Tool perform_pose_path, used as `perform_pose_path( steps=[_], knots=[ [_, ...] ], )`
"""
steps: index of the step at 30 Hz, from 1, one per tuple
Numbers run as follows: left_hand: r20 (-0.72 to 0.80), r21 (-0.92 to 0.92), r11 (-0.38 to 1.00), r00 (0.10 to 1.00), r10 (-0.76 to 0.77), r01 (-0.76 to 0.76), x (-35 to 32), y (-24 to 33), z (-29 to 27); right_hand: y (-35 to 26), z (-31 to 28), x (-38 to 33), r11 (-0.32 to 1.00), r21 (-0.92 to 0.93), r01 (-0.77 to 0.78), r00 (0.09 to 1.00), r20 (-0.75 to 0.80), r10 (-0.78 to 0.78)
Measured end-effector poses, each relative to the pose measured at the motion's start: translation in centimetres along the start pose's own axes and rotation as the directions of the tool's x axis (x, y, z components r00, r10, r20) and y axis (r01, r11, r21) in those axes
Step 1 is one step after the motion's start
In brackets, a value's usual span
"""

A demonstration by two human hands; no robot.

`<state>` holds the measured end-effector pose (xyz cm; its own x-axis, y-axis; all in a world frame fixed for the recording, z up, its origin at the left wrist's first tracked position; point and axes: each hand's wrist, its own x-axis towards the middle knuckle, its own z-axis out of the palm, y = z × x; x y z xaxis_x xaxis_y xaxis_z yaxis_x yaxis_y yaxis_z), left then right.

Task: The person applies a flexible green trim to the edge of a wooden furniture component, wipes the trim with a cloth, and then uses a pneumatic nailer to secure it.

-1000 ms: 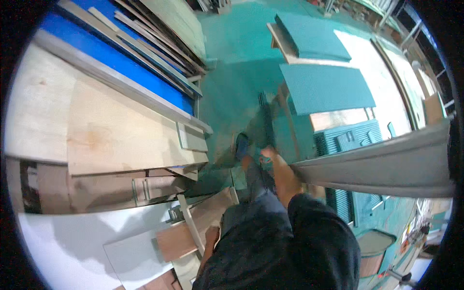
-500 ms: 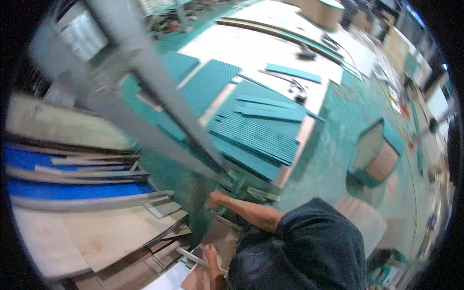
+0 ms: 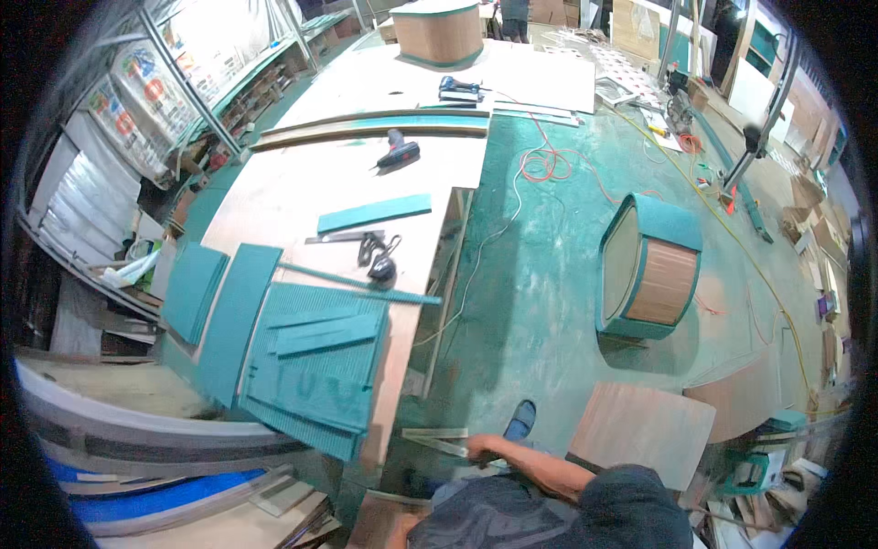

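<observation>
We can't tell how our right hand (image 3: 485, 448) or left hand (image 3: 402, 529) grips; wood strips (image 3: 437, 432) beside the worktable (image 3: 274, 215) could trip us.

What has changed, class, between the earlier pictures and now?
The view swung right: the table shifted left across the picture, and the right hand and left hand sit nearer its lower edge. No grasp or release shows. The green panels stayed on the table.
</observation>
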<state>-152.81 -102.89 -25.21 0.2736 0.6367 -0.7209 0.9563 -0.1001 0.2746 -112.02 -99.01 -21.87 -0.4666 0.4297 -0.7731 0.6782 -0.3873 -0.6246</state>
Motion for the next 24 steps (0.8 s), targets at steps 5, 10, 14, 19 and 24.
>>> perform_pose_path(
  steps=[5, 10, 14, 19, 24],
  knots=[
    [-0.022, 0.069, 0.995, 0.997, 0.069, -0.067, 10.6, 13.7, -1.4, 11.6, -8.0, -17.9, 0.964, 0.079, -0.254, 0.869, -0.419, 0.263],
    [-0.097, -0.030, 0.937, 0.934, 0.344, -0.348, 18.8, 33.3, -10.6, 20.3, -16.7, -27.5, 0.800, -0.165, -0.576, 0.657, -0.676, 0.334],
    [-0.014, 0.021, 0.911, 0.911, 0.413, -0.412, 22.3, 49.1, -15.3, 21.7, -26.7, -37.0, 0.755, -0.091, -0.650, 0.528, -0.768, 0.362],
    [0.364, -0.726, 0.686, 0.873, 0.324, 0.049, 29.0, 64.9, -16.0, 15.2, -36.4, -50.0, 0.757, -0.075, -0.649, 0.501, -0.791, 0.351],
    [0.719, -0.691, 0.407, 0.623, 0.308, 0.597, 34.1, 80.2, -16.3, 15.5, -46.1, -55.5, 0.813, -0.120, -0.570, 0.650, -0.671, 0.357]
  ],
)
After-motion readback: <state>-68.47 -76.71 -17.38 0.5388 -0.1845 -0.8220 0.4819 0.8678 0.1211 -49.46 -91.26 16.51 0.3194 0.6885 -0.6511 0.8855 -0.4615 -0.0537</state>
